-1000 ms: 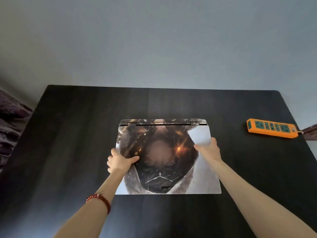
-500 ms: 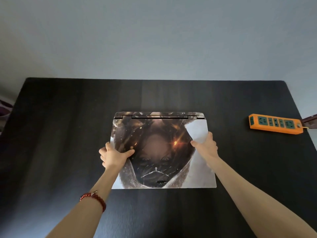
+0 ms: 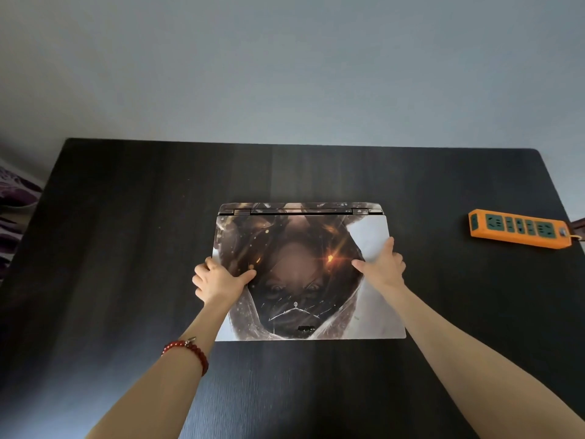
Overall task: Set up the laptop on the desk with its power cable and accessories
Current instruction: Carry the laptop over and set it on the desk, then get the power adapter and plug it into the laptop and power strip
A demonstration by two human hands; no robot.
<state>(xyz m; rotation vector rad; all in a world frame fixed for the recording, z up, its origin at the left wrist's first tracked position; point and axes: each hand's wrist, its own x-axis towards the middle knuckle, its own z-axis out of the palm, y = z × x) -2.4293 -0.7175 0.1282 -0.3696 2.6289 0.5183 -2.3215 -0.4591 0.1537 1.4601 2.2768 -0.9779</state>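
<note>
A closed laptop (image 3: pixel 304 299) with a dark printed skin on its lid lies flat in the middle of the black desk (image 3: pixel 126 248), hinge side away from me. My left hand (image 3: pixel 218 280) grips its left edge, thumb on the lid, fingers curled around the side. My right hand (image 3: pixel 383 264) holds the right edge, thumb and fingers spread on the lid. An orange power strip (image 3: pixel 519 228) with green sockets lies at the desk's right edge. No power cable or other accessory is in view.
A grey wall rises behind the desk. Purple patterned fabric (image 3: pixel 15 198) shows past the desk's left edge. A red bead bracelet (image 3: pixel 186 351) is on my left wrist. The strip's cord leaves the view at the right.
Both hands stay on the laptop's side edges. The view has shifted slightly; the laptop looks squarer to the desk than a second ago.
</note>
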